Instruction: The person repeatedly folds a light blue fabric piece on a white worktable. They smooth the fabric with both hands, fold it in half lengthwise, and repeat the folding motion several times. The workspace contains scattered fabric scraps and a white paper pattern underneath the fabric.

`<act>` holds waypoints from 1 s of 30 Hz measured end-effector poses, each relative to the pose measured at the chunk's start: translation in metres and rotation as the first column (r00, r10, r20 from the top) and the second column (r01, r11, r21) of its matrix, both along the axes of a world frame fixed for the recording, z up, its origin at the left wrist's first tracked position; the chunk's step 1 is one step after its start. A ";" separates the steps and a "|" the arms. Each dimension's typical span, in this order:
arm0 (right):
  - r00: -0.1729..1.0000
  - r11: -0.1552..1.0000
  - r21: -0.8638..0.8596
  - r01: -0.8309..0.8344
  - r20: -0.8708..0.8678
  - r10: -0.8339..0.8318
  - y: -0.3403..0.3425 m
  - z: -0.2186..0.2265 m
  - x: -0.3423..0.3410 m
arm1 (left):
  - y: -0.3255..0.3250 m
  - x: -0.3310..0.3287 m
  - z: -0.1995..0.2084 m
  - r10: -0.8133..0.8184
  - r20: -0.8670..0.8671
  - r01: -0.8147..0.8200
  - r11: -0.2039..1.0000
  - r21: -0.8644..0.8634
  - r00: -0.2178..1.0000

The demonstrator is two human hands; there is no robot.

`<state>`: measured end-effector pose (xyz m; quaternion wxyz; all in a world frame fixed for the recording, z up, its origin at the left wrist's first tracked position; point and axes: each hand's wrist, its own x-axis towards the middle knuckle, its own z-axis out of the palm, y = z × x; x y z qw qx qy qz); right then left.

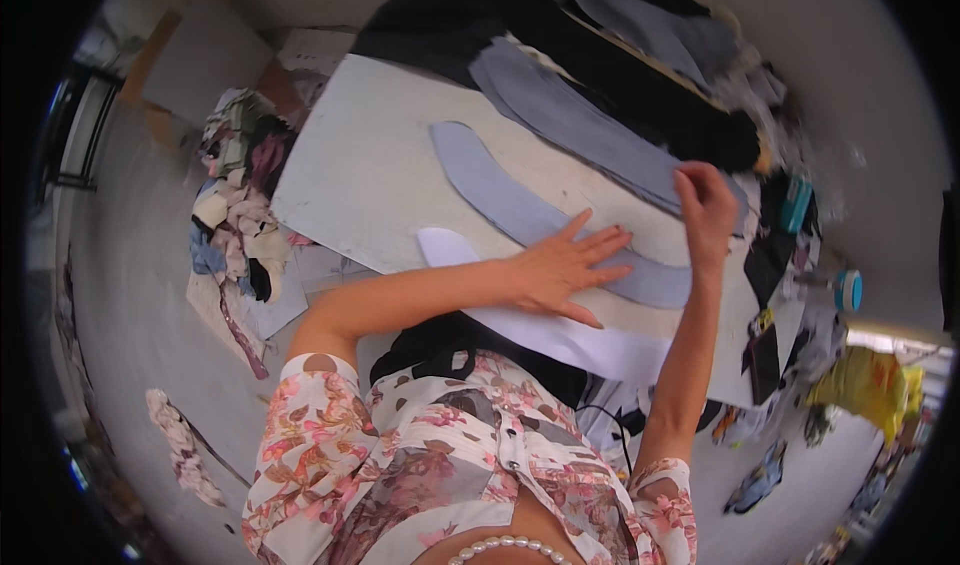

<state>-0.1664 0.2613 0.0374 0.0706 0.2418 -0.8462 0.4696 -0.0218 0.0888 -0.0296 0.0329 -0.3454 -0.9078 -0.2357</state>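
Observation:
A curved grey-blue fabric piece [482, 175] lies alone on the white tabletop. My left hand [565, 270] is spread flat, its fingertips on this piece. Below my left forearm, a curved white piece [540, 333], cloth or paper, lies along the near edge and is partly covered by the arm. Farther back sits a stack of similar curved grey-blue fabric pieces [570, 115]. Over the right end of that stack is my right hand [706, 205], slightly blurred, with thumb and fingers pinched together. Whatever it pinches, if anything, cannot be made out.
Black fabric [600, 60] and more grey-blue cloth are heaped along the table's [350, 155] far side. At the right edge are a teal object [796, 205], a blue-lidded container [847, 291] and a dark phone-like object [765, 365]. Fabric scraps [240, 225] pile up at the left.

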 end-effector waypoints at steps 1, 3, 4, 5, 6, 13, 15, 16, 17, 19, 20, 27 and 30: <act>0.990 0.994 -0.028 -0.102 0.094 0.104 -0.033 0.004 -0.004 | -0.003 0.001 0.004 0.045 -0.018 -0.045 0.999 0.014 0.999; 0.967 0.966 -0.039 -0.256 0.002 0.256 -0.098 -0.009 -0.015 | -0.009 0.006 0.013 0.128 -0.051 -0.126 0.991 0.044 0.990; 0.959 0.958 0.018 -0.285 -0.008 0.285 -0.129 -0.018 -0.019 | -0.018 0.012 0.017 0.178 -0.073 -0.168 0.979 0.119 0.981; 0.959 0.959 0.043 -0.281 -0.032 0.282 -0.151 -0.026 -0.027 | -0.025 0.014 0.025 0.204 -0.057 -0.196 0.972 0.129 0.977; 0.965 0.969 0.107 -0.225 -0.115 0.237 -0.173 -0.030 -0.030 | -0.034 0.018 0.033 0.231 -0.039 -0.224 0.965 0.139 0.972; 0.933 0.933 0.359 0.026 -0.345 0.107 -0.227 -0.055 -0.051 | -0.092 0.040 0.031 0.520 -0.097 -0.461 0.816 0.349 0.848; 0.924 0.957 0.288 -0.031 -0.358 0.137 -0.222 -0.057 -0.054 | -0.105 0.034 0.029 0.623 -0.011 -0.559 0.710 0.429 0.782; 0.918 0.966 0.252 -0.056 -0.368 0.149 -0.219 -0.055 -0.055 | -0.110 0.029 0.030 0.664 0.033 -0.600 0.651 0.465 0.747; 0.911 0.970 0.231 -0.077 -0.379 0.163 -0.217 -0.054 -0.056 | -0.114 0.023 0.031 0.694 0.134 -0.640 0.548 0.540 0.707; 0.896 0.976 0.190 -0.110 -0.405 0.180 -0.209 -0.049 -0.058 | -0.119 0.004 0.034 0.697 0.338 -0.694 0.318 0.646 0.633; 0.898 0.980 0.145 -0.136 -0.400 0.184 -0.208 -0.042 -0.053 | -0.123 -0.006 0.037 0.654 0.453 -0.722 0.212 0.659 0.606; 0.764 0.936 0.249 -0.249 -0.544 0.348 -0.179 0.007 -0.017 | -0.125 -0.071 0.060 0.174 0.754 -0.749 -0.105 0.654 0.634; 0.836 0.929 0.013 -0.371 -0.432 0.339 -0.170 0.018 -0.014 | -0.122 -0.083 0.056 0.068 0.671 -0.636 -0.261 0.726 0.738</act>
